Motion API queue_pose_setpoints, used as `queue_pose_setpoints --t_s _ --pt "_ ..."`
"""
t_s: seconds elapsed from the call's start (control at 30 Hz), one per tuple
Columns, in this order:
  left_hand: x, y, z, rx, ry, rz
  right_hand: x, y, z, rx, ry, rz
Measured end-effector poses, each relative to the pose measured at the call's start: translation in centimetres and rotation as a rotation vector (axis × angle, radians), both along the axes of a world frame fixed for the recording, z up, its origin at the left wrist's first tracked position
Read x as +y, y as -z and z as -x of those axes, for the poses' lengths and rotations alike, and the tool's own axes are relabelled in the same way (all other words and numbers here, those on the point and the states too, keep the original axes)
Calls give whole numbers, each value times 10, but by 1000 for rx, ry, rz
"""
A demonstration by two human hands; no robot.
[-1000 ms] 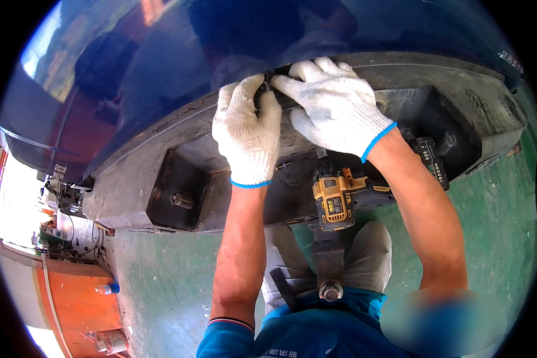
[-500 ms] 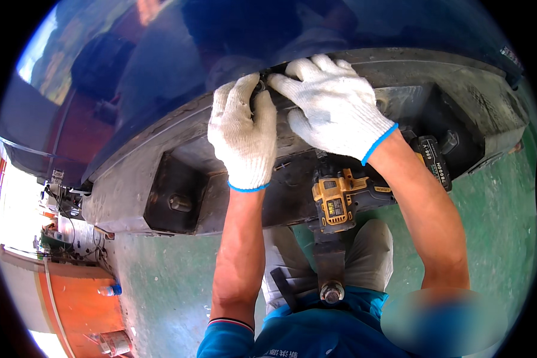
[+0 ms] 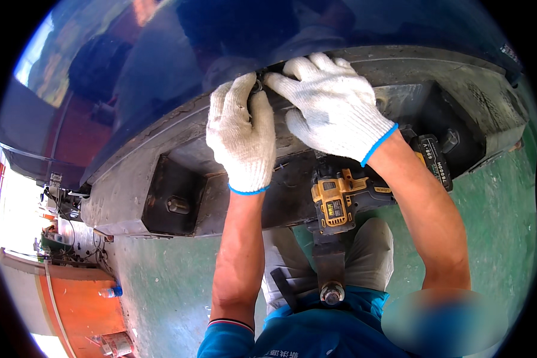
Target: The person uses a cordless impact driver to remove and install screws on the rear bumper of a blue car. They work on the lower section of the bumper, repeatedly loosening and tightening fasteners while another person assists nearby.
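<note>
Both my hands wear white knit gloves with blue cuffs, at the gap between a glossy blue panel [image 3: 161, 71] and a grey metal beam [image 3: 119, 191]. My left hand [image 3: 241, 134] is bent, with thumb and forefinger closing on a small ring-shaped metal part [image 3: 257, 86], mostly hidden. Just to its right, my right hand [image 3: 334, 101] lies palm down with fingers apart. Its forefinger points toward that small part, and its other fingertips rest at the panel's lower edge. Below it, a yellow and black cordless impact wrench [image 3: 334, 206] lies on the beam, its battery [image 3: 434, 160] partly behind my right forearm.
Dark recesses with bolt-like studs [image 3: 178, 205] sit at both ends of the beam. A bar with a bolt [image 3: 332, 293] juts toward my body. Green floor [image 3: 161, 280] lies below. At left are an orange block [image 3: 83, 298], a bottle [image 3: 110, 292], a bucket [image 3: 116, 344] and cables.
Both hands stay at the gap. The right forefinger and thumb have shifted very slightly left; the wrench lies as before.
</note>
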State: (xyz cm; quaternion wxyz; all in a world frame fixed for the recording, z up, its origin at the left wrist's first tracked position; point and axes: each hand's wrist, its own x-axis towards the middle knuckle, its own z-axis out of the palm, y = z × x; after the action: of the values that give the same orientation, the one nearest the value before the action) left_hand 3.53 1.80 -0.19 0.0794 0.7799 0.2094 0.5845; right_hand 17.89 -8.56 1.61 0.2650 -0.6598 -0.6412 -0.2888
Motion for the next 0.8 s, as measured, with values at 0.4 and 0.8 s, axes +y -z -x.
queue_pose_setpoints --t_s 0.4,0.8 --pt "1 -1 -3 -35 4 -9 -1 -1 2 2 29 22" --pt "5 11 28 -149 -9 -10 -1 -7 9 -27 73 87"
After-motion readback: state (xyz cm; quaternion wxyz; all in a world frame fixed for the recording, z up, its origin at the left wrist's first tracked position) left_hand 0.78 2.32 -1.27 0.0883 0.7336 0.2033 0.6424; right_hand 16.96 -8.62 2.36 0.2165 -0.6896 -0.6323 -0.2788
